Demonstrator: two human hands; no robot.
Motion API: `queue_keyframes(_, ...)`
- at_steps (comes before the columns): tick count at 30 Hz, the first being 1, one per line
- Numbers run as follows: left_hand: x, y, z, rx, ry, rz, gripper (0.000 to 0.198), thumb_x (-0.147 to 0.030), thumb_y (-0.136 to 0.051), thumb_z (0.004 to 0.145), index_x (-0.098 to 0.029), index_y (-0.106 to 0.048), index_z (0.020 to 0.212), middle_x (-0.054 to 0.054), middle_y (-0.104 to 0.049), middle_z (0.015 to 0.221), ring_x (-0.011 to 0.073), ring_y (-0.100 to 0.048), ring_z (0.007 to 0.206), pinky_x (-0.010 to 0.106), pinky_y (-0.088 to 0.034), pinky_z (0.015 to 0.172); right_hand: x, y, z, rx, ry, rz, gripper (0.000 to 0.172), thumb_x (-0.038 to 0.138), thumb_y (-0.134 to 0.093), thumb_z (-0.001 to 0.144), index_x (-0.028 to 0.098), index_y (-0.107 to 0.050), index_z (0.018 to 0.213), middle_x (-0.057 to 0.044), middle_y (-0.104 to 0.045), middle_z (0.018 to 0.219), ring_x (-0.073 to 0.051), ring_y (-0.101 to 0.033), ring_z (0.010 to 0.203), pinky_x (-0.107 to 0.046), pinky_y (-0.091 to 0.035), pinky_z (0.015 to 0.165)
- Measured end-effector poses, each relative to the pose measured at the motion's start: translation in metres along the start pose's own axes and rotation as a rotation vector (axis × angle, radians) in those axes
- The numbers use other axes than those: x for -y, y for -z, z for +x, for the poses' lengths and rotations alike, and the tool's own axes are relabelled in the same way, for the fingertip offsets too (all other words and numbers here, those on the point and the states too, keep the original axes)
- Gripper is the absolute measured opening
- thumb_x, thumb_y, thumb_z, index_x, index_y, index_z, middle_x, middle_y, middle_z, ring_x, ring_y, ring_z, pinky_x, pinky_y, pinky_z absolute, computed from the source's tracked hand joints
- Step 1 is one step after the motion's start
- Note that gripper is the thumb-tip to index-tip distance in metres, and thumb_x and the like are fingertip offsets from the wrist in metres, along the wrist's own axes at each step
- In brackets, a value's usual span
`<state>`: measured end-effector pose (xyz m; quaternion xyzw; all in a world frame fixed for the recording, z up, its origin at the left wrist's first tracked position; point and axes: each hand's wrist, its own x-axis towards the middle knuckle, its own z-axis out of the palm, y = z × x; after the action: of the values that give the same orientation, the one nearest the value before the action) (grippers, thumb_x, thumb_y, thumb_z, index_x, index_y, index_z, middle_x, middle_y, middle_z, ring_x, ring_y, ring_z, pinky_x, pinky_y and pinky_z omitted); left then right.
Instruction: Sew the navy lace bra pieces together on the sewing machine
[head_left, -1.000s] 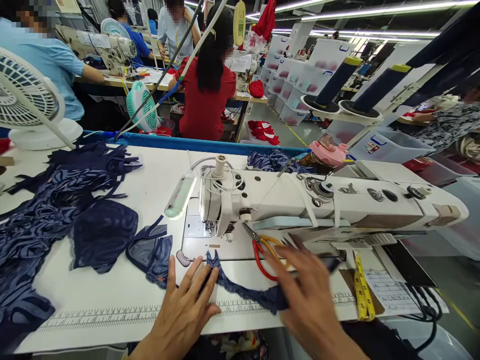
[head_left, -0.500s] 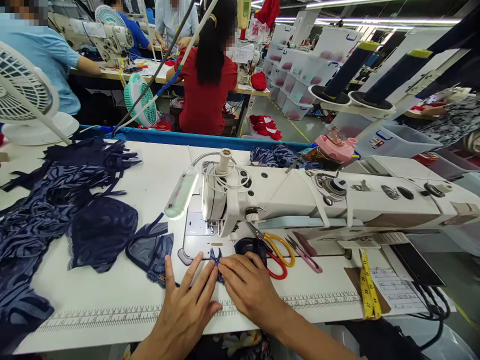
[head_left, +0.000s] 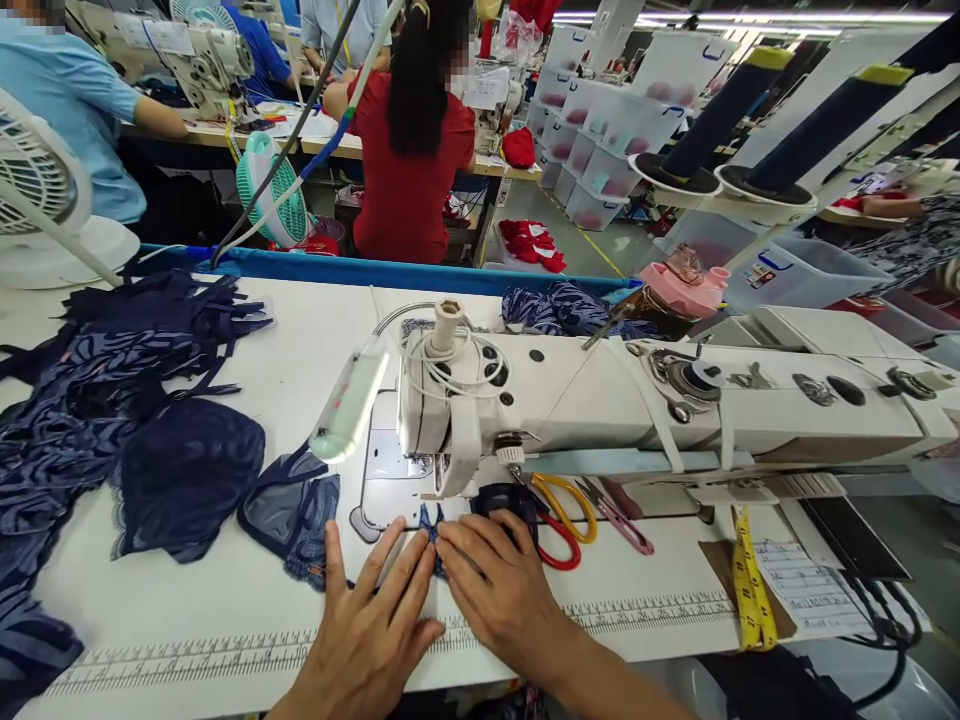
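Note:
A small navy lace fabric piece [head_left: 431, 520] lies just in front of the sewing machine's metal plate, mostly covered by fingertips. My left hand [head_left: 375, 625] rests flat with its fingers spread, the index fingertip touching the piece's left side. From the right, my right hand [head_left: 499, 590] lies over the fabric with extended fingers, pressing it against the table; its thumb is hidden. The sewing machine [head_left: 450, 420] has its needle area above and behind the piece. A navy bra cup part [head_left: 289, 510] lies left of my left hand.
Red-and-yellow-handled scissors [head_left: 566, 515], pink thread snips [head_left: 626, 520] and a dark item [head_left: 502, 500] lie right of my right hand. Navy garment pieces [head_left: 82, 410] heap at the left. A printed ruler [head_left: 225, 655] runs along the front edge. A yellow tape measure [head_left: 752, 590] hangs there.
The camera view has shifted slightly. Both hands stay at the small fabric piece, with only slight finger movement; nothing has been picked up or let go.

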<state>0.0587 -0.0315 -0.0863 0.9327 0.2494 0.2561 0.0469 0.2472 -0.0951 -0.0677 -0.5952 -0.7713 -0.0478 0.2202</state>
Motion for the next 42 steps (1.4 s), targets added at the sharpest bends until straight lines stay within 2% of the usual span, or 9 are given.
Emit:
queue_keyframes(8, 0.001, 0.0, 0.005, 0.026, 0.01, 0.005, 0.044, -0.046, -0.058, 0.092, -0.021, -0.06, 0.128, 0.004, -0.059, 0.138, 0.0317, -0.039, 0.137, 0.067, 0.003, 0.117, -0.001, -0.001, 0.001, 0.03, -0.012, 0.049, 0.027, 0.014, -0.05, 0.091, 0.016, -0.062, 0.115, -0.008, -0.065, 0.125, -0.023, -0.052, 0.121, -0.048, -0.029, 0.111)
queue_keyframes(20, 0.002, 0.004, 0.005, 0.015, -0.009, 0.0, 0.045, -0.047, -0.058, 0.092, -0.021, -0.059, 0.129, 0.003, -0.059, 0.138, 0.0299, -0.043, 0.135, 0.064, 0.003, 0.119, -0.002, 0.002, 0.003, 0.048, -0.031, 0.076, 0.026, 0.013, -0.049, 0.092, 0.018, -0.061, 0.114, -0.008, -0.065, 0.123, -0.023, -0.054, 0.117, -0.052, -0.027, 0.112)
queue_keyframes(23, 0.015, 0.024, 0.002, -0.062, -0.012, 0.011, 0.037, -0.033, -0.059, 0.093, -0.019, -0.058, 0.128, 0.006, -0.064, 0.131, 0.0268, -0.051, 0.129, 0.058, -0.016, 0.121, -0.003, 0.007, 0.006, 0.04, -0.026, 0.069, 0.026, 0.012, -0.049, 0.092, 0.019, -0.063, 0.113, -0.007, -0.066, 0.122, -0.023, -0.056, 0.114, -0.051, -0.028, 0.112)
queue_keyframes(26, 0.047, 0.048, -0.006, -0.145, 0.092, 0.092, 0.032, -0.015, -0.053, 0.094, -0.016, -0.058, 0.125, 0.008, -0.068, 0.118, 0.0205, -0.06, 0.114, 0.042, -0.041, 0.111, 0.0, 0.011, 0.014, 0.035, 0.021, 0.094, 0.034, 0.01, -0.047, 0.093, 0.019, -0.059, 0.124, -0.007, -0.065, 0.123, -0.021, -0.056, 0.116, -0.045, -0.03, 0.111)
queue_keyframes(28, 0.069, 0.055, -0.011, -0.131, 0.138, 0.166, 0.027, -0.019, -0.047, 0.098, -0.016, -0.059, 0.122, 0.007, -0.069, 0.114, 0.019, -0.063, 0.108, 0.037, -0.047, 0.102, 0.004, 0.01, 0.02, 0.08, 0.085, 0.132, 0.037, 0.011, -0.047, 0.094, 0.02, -0.056, 0.129, -0.006, -0.064, 0.125, -0.019, -0.055, 0.119, -0.042, -0.03, 0.112)
queue_keyframes(30, 0.083, 0.052, -0.012, -0.076, 0.115, 0.228, 0.031, -0.031, -0.042, 0.101, -0.016, -0.06, 0.122, 0.007, -0.068, 0.116, 0.0209, -0.062, 0.106, 0.038, -0.049, 0.097, 0.005, 0.007, 0.025, 0.103, 0.133, 0.153, 0.034, 0.013, -0.049, 0.095, 0.022, -0.058, 0.126, -0.003, -0.065, 0.122, -0.019, -0.054, 0.119, -0.042, -0.028, 0.113)
queue_keyframes(32, 0.083, 0.04, -0.008, -0.036, 0.074, 0.277, 0.036, -0.037, -0.041, 0.101, -0.016, -0.06, 0.124, 0.009, -0.066, 0.123, 0.0241, -0.061, 0.106, 0.041, -0.049, 0.092, 0.002, 0.005, 0.029, 0.06, 0.134, 0.13, 0.025, 0.017, -0.053, 0.096, 0.023, -0.062, 0.118, -0.002, -0.069, 0.113, -0.018, -0.056, 0.113, -0.043, -0.027, 0.113)
queue_keyframes(38, 0.04, 0.001, 0.022, -0.045, -0.012, 0.305, 0.036, -0.028, -0.042, 0.1, -0.012, -0.062, 0.125, 0.012, -0.066, 0.127, 0.0261, -0.059, 0.115, 0.043, -0.038, 0.103, -0.014, 0.009, 0.04, -0.01, -0.002, 0.024, 0.015, 0.021, -0.054, 0.096, 0.023, -0.065, 0.106, -0.003, -0.069, 0.105, -0.019, -0.059, 0.098, -0.043, -0.03, 0.107)
queue_keyframes(42, 0.032, -0.007, 0.038, -0.022, -0.033, 0.268, 0.037, -0.026, -0.038, 0.101, -0.013, -0.062, 0.125, 0.012, -0.067, 0.124, 0.0252, -0.059, 0.115, 0.047, -0.031, 0.111, -0.016, 0.005, 0.047, 0.042, -0.029, 0.056, 0.02, 0.017, -0.046, 0.097, 0.023, -0.064, 0.106, -0.003, -0.068, 0.096, -0.018, -0.06, 0.089, -0.039, -0.035, 0.1)
